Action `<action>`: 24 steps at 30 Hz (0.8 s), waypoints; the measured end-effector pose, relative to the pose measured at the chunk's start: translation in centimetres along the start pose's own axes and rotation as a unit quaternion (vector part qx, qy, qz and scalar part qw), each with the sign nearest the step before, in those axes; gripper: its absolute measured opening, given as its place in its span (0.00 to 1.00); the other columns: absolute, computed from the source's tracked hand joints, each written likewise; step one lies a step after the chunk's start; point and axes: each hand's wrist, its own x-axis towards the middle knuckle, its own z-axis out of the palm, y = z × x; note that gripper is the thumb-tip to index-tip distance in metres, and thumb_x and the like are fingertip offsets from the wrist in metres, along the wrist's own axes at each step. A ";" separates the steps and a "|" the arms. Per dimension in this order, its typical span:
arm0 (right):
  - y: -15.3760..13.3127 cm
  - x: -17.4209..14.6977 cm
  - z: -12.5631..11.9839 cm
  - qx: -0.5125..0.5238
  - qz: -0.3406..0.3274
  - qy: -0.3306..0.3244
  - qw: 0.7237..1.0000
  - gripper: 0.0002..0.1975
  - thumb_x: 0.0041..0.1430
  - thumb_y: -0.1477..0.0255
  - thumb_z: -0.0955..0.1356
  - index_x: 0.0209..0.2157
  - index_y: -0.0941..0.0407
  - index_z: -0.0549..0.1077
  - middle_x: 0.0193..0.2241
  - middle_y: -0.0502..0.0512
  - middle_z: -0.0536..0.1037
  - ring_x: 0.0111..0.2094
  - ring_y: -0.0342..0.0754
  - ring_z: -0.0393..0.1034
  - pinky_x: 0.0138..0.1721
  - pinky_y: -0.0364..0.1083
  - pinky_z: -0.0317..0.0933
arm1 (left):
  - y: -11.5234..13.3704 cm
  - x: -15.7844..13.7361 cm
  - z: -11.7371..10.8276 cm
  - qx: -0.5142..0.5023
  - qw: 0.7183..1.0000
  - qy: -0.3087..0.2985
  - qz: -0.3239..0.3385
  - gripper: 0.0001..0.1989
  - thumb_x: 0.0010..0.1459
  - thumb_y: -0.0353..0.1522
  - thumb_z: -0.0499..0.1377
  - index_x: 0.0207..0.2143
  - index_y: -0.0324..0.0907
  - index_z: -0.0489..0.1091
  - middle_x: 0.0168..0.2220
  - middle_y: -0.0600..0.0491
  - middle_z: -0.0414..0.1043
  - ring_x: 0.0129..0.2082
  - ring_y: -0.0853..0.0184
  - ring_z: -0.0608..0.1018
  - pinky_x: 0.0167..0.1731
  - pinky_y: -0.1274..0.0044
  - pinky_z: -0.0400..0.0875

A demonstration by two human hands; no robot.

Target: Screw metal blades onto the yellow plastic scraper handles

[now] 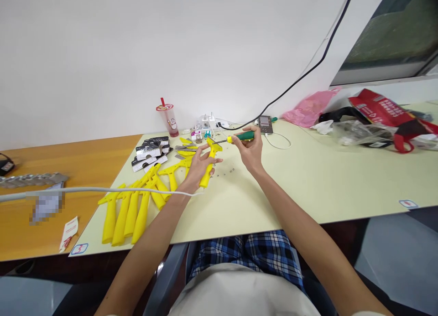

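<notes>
My left hand is wrapped round a yellow T-shaped scraper handle, holding it tilted above the table with its head pointing away. In my right hand is a screwdriver with a green and yellow grip. Its shaft points left, and the tip meets the head of the handle; whether it sits in a screw is too small to tell. Several more yellow handles lie left of my left forearm. Beyond my left hand are yellow and grey flat pieces. Tiny metal bits are scattered between my hands.
Black-and-white small boxes are piled at the left, near a drink cup with a red straw. A power strip, a black cable and a small device lie along the wall. Bags occupy the right. A blurred white cable crosses the left foreground.
</notes>
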 end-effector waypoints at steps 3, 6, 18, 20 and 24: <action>0.0 0.1 0.0 0.000 -0.008 -0.002 1.000 0.31 0.61 0.50 0.81 0.52 0.45 0.64 0.42 0.50 0.80 0.44 0.52 0.84 0.50 0.52 0.79 | 0.1 -0.1 0.1 0.004 1.000 0.001 -0.002 0.38 0.51 0.30 0.72 0.63 0.49 0.65 0.55 0.45 0.78 0.49 0.55 0.87 0.19 0.82 0.61; 0.0 0.1 0.0 0.036 -0.005 -0.019 0.999 0.32 0.61 0.48 0.81 0.53 0.46 0.63 0.52 0.55 0.79 0.48 0.53 0.85 0.55 0.55 0.78 | 0.1 -0.2 0.3 0.000 1.000 0.007 -0.012 0.35 0.51 0.30 0.72 0.60 0.48 0.66 0.55 0.45 0.78 0.49 0.55 0.88 0.19 0.82 0.62; -0.1 0.0 0.2 0.019 -0.027 -0.010 0.999 0.29 0.66 0.49 0.78 0.55 0.46 0.63 0.54 0.58 0.78 0.47 0.54 0.85 0.50 0.55 0.79 | -0.1 -0.1 0.3 -0.019 1.000 -0.002 -0.024 0.34 0.49 0.29 0.72 0.58 0.47 0.66 0.59 0.43 0.78 0.48 0.56 0.88 0.18 0.83 0.61; -0.2 -0.1 0.3 0.000 -0.020 0.014 1.000 0.28 0.65 0.50 0.79 0.53 0.46 0.64 0.46 0.53 0.79 0.42 0.52 0.84 0.46 0.53 0.80 | -0.1 -0.1 0.4 -0.019 0.999 -0.003 -0.029 0.35 0.49 0.28 0.72 0.58 0.47 0.66 0.59 0.43 0.78 0.48 0.56 0.88 0.18 0.83 0.61; -0.2 -0.2 0.2 -0.011 -0.052 0.006 0.999 0.26 0.68 0.51 0.77 0.54 0.46 0.63 0.47 0.54 0.80 0.49 0.54 0.84 0.52 0.55 0.79 | -0.3 -0.1 0.6 -0.020 0.999 -0.004 -0.036 0.34 0.48 0.28 0.72 0.58 0.47 0.65 0.60 0.42 0.78 0.48 0.55 0.88 0.18 0.82 0.60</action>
